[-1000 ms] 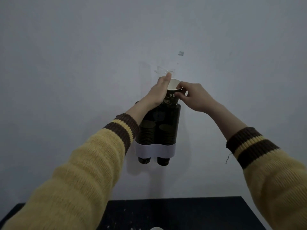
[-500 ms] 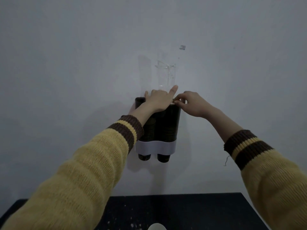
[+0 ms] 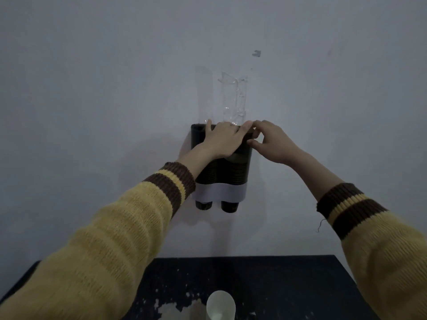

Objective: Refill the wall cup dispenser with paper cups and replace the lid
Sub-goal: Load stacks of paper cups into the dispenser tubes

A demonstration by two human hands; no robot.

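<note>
Your left hand (image 3: pixel 221 142) lay flat, fingers straight and close together, across the top of the dark twin-tube cup dispenser (image 3: pixel 242 158) fixed to the pale wall (image 3: pixel 92 112). Your right hand (image 3: pixel 273 143) met it at the dispenser's upper right edge, fingers curled, thumb below forefinger; whether they pinched anything I cannot tell. Stacked paper cups (image 3: pixel 229 206) poked out under its white band (image 3: pixel 219 191). Below, a single white cup (image 3: pixel 220 304) stood on a dark table (image 3: pixel 288 285).
</note>
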